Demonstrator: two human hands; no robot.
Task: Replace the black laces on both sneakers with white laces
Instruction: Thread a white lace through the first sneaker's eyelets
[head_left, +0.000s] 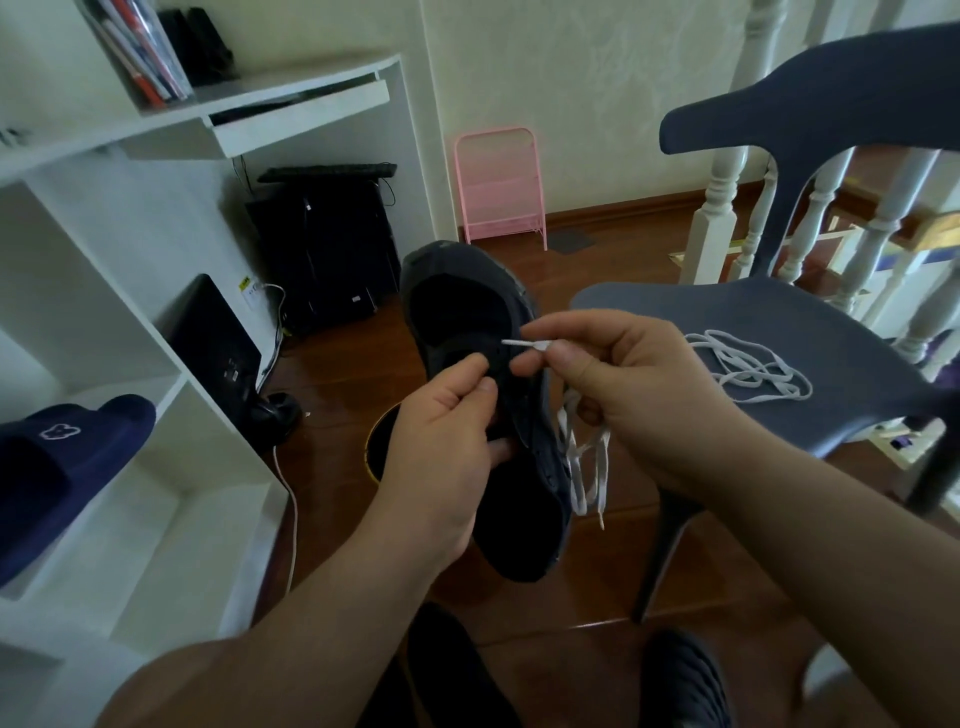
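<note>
Two hands work mid-air before me: my left hand grips the dark fabric sneaker at its eyelet edge, and my right hand pinches the tip of a flat white lace at the shoe's opening, the rest dangling. Farther right, a second loose white lace lies piled on the grey-blue plastic chair.
</note>
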